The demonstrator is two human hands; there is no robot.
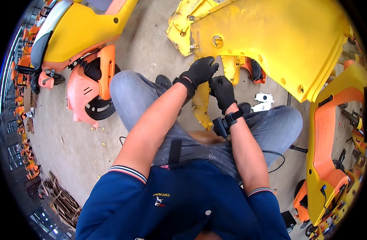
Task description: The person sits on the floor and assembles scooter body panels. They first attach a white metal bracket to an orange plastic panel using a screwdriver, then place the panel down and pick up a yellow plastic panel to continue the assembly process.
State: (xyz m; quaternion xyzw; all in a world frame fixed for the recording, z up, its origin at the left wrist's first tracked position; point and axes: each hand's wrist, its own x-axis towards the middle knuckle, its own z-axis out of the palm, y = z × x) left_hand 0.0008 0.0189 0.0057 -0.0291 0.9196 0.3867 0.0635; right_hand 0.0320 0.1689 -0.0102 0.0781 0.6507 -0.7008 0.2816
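Both my hands wear black gloves and meet in front of me at the edge of a large scuffed yellow body panel (271,36). My left hand (201,72) is closed, its thumb and fingers pressed together close to the panel's lower edge. Just right of it, my right hand (223,92) is also closed in a pinch, the fingertips nearly touching the left hand. Whatever they hold is too small or hidden to make out. Beneath the hands lies a narrow yellow plastic piece (201,106), partly covered by them. A broken-looking yellow part (181,30) adjoins the panel's left end.
White plastic parts (263,102) lie on the concrete floor by my right foot. A yellow scooter (79,32) with a pink-orange wheel cover (84,90) stands at left. Another yellow-and-orange scooter body (325,128) stands close on my right. Wooden sticks (59,198) are piled at lower left.
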